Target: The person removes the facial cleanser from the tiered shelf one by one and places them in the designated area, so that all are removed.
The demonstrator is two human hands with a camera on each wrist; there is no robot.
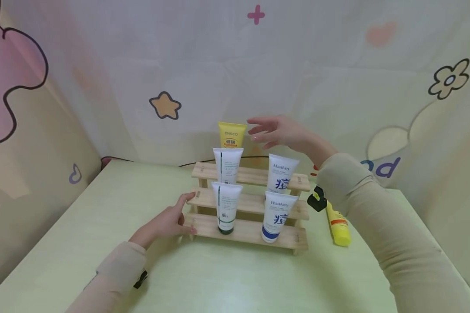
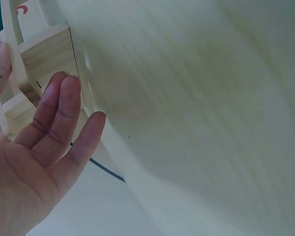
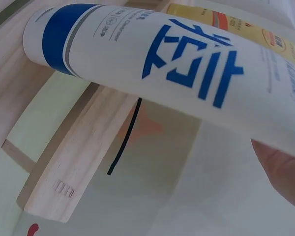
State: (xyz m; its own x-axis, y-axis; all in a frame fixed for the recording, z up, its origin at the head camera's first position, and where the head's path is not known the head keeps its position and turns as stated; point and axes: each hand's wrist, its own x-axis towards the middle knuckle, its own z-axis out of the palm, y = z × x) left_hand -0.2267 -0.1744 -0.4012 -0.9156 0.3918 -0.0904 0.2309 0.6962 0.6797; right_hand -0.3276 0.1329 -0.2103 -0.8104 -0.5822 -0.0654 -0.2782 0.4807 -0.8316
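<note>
A three-step wooden rack [image 1: 250, 233] bears several squeeze tubes standing cap down. My left hand [image 1: 166, 222] is at its left end, thumb on the bottom step and index finger at the middle one; its other fingers extend loosely beside the rack in the left wrist view. A yellow tube [image 1: 232, 134] stands at the back left, its lower part hidden. Just right of its top, my right hand [image 1: 283, 131] hovers with fingers extended, holding nothing. In front of the yellow tube are two white tubes with green print, the nearer one [image 1: 226, 206] on the bottom step.
Two white tubes with blue lettering, the front one [image 1: 277, 216] and the rear one [image 1: 281, 173], stand on the rack's right side. Another yellow tube [image 1: 339, 227] lies on the table [image 1: 235, 282] beside the right sleeve. A patterned cloth [image 1: 219, 78] hangs behind.
</note>
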